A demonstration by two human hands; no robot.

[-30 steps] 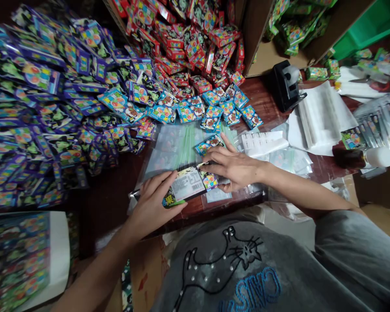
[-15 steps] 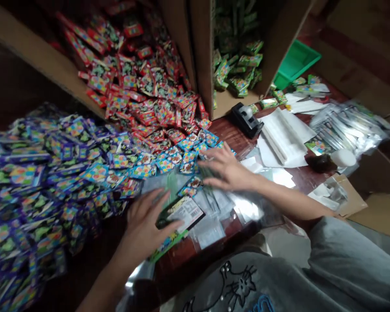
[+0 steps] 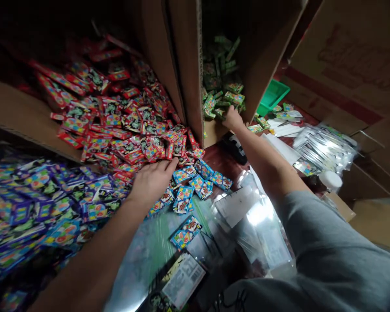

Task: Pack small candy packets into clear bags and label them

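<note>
My left hand (image 3: 152, 180) lies palm down on the near edge of a heap of red snack packets (image 3: 123, 117), its fingers stretched forward side by side. No packet can be seen in its grip, and the thumb and palm are hidden. Blue packets (image 3: 183, 198) lie just right of it. Farther off, my right hand (image 3: 233, 118) reaches into the mouth of a cardboard box, its fingers curled down at the green packets (image 3: 234, 98); what they pinch is hidden. Below the hands, a single blue packet (image 3: 186, 232) rests on clear plastic bags (image 3: 139, 255), near a dark package with a white barcode label (image 3: 183, 279).
Purple packets (image 3: 42, 203) spread across the left. A cardboard wall (image 3: 191, 65) divides red from green. A black tape dispenser (image 3: 234, 148) sits partly behind my right forearm. Right of it are a green tray (image 3: 274, 95), plastic-wrapped items (image 3: 325, 145) and a white-capped bottle (image 3: 329, 181).
My right hand has moved from the blue packets forward to the green ones in the box. My left hand has left the labelled package for the red heap. The view has shifted.
</note>
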